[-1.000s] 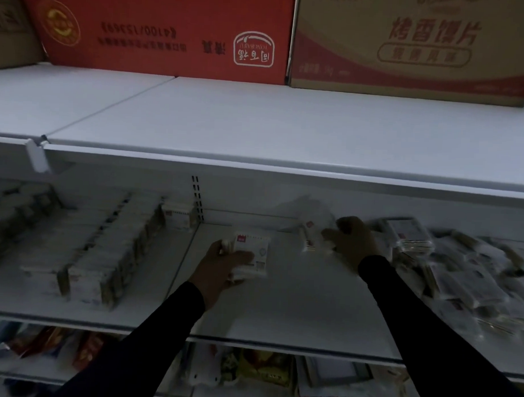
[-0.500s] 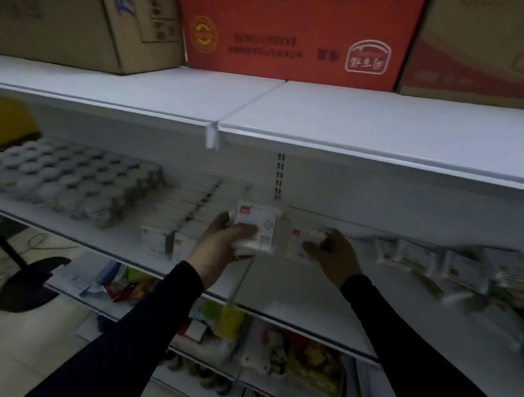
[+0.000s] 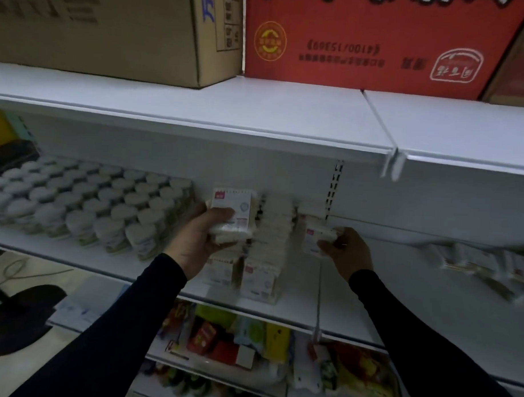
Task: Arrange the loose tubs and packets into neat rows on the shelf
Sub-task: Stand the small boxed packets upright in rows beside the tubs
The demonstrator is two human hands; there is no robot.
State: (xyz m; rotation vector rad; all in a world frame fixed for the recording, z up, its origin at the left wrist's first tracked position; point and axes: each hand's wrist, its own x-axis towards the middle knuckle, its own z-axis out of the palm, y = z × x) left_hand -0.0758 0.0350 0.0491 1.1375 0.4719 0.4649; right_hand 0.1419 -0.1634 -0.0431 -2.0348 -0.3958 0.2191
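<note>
Since a second ago my view has swung left: the rows of round tubs (image 3: 85, 204) now fill the 9 o'clock side, and both my hands have carried their packets over from the loose pile toward the standing rows.

Left hand (image 3: 198, 243): thumb and fingers clamped on a white packet (image 3: 232, 212) with a red corner mark, held upright above the near end of the packet rows (image 3: 271, 237).

Right hand (image 3: 346, 250): fingers pinch a second packet (image 3: 316, 237), just beside the rows at their 3 o'clock side, near the shelf's slotted back post (image 3: 334, 186).

Loose packets (image 3: 475, 262): blurred, at 3 o'clock on the same shelf (image 3: 399, 307).

Above, at 12 o'clock: a brown carton (image 3: 112, 29) and a red carton (image 3: 364, 38), touching side by side on the upper shelf (image 3: 258, 109).

Below, at 6 o'clock: coloured packs (image 3: 235, 340) on a lower shelf.
</note>
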